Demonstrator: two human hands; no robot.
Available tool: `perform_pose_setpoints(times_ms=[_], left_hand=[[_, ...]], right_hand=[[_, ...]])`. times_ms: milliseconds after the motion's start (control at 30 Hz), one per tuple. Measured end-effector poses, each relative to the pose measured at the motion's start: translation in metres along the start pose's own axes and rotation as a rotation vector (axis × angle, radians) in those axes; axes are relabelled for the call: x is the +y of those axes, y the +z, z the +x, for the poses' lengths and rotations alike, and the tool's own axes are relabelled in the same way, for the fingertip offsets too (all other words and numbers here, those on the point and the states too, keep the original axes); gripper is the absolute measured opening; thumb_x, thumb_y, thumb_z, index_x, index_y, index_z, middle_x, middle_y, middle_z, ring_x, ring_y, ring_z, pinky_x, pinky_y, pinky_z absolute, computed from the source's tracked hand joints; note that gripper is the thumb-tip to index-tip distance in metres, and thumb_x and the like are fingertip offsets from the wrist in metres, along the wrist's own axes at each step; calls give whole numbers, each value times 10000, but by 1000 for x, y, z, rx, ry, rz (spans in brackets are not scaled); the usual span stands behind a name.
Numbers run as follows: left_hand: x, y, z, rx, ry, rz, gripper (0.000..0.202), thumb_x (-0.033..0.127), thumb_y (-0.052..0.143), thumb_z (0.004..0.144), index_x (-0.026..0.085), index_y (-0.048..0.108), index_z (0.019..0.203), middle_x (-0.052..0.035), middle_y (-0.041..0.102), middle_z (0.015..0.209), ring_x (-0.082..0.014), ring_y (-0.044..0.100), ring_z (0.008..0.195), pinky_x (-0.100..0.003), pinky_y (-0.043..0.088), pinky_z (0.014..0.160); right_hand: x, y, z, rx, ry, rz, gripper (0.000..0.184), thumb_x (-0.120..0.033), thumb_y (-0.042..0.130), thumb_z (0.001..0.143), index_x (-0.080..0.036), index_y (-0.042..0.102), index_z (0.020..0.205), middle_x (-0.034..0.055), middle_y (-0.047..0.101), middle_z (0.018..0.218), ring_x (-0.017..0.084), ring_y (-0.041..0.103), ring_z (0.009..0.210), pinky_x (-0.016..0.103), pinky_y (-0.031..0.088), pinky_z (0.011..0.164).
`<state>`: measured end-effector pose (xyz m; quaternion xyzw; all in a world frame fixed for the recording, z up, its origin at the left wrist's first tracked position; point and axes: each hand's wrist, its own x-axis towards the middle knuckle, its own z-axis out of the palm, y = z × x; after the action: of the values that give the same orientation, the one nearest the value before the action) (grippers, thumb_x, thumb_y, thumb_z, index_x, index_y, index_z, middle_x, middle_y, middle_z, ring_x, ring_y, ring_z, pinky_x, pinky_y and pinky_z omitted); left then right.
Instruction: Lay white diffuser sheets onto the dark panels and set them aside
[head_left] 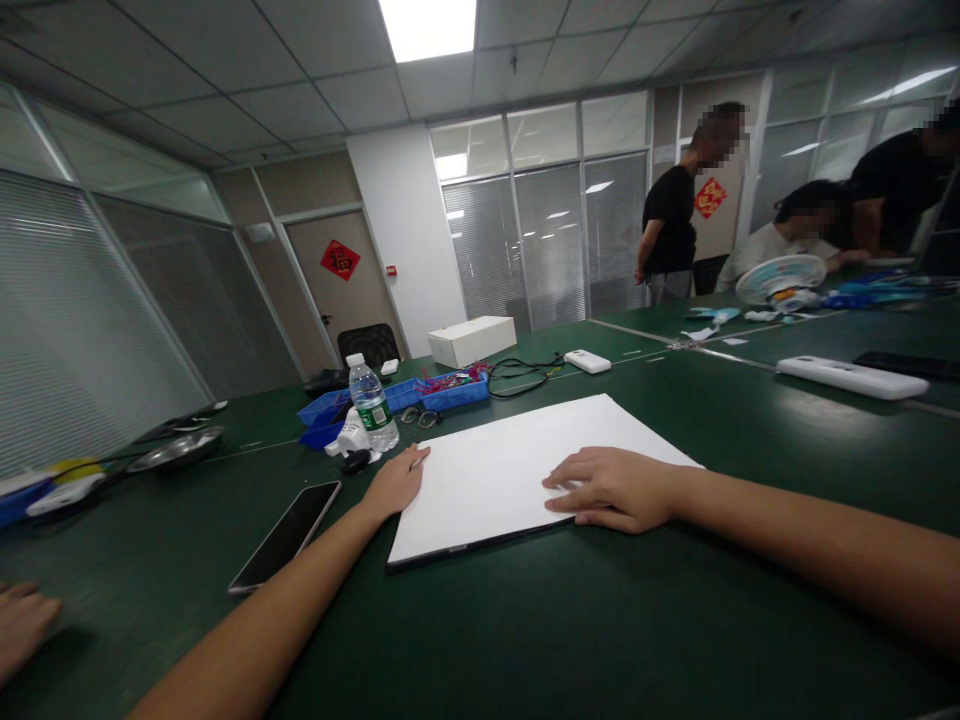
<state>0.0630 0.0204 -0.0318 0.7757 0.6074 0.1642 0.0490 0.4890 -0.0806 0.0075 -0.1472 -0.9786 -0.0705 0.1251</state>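
A white flat board (517, 470) lies on the dark green table (570, 620) in front of me. My left hand (395, 483) rests at the board's left edge, fingers together and stretched toward the corner, holding nothing. My right hand (611, 488) lies palm down on the board's right front part, fingers extended flat and slightly apart. Both forearms reach in from the bottom of the view.
A black phone (286, 535) lies left of my left arm. Behind the board stand a water bottle (373, 404), blue trays (442, 392), a white box (472, 340), cables and white power strips (851, 377). Another person's hand (22, 622) shows at lower left; three people are at the far right near a small fan (780, 279).
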Motion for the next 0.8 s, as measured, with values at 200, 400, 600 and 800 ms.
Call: perform_pose_setpoints(times_ms=[200, 400, 600, 800], left_hand=[[0, 0, 0, 16, 1, 7, 574, 282, 418, 914, 166, 587, 1450, -54, 452, 1585, -239, 434, 1470, -338, 303, 1227], [2, 0, -1, 19, -1, 0, 574, 301, 414, 921, 150, 588, 1447, -74, 455, 1581, -248, 434, 1471, -349, 305, 1227], [-1, 2, 0, 35, -3, -18, 569, 303, 449, 897, 172, 610, 1426, -59, 494, 1556, -244, 455, 1458, -342, 313, 1222], [-3, 2, 0, 40, -8, -14, 573, 340, 448, 910, 167, 605, 1433, -71, 486, 1563, -252, 470, 1447, -339, 314, 1217]], right_hand=[[2, 1, -1, 42, -11, 44, 466, -353, 570, 975, -270, 589, 1433, 110, 628, 1363, 224, 590, 1219, 406, 457, 1009], [3, 5, -3, 75, 100, 6, 594, -507, 606, 947, -253, 536, 1479, 127, 608, 1391, 254, 561, 1269, 435, 433, 1036], [4, 7, -2, 160, -11, -179, 476, -478, 599, 955, -199, 629, 1340, 121, 663, 1295, 244, 613, 1187, 436, 458, 996], [-5, 3, 3, 267, -257, -378, 247, -252, 596, 956, -177, 659, 1183, 93, 706, 1157, 191, 652, 1056, 368, 503, 900]])
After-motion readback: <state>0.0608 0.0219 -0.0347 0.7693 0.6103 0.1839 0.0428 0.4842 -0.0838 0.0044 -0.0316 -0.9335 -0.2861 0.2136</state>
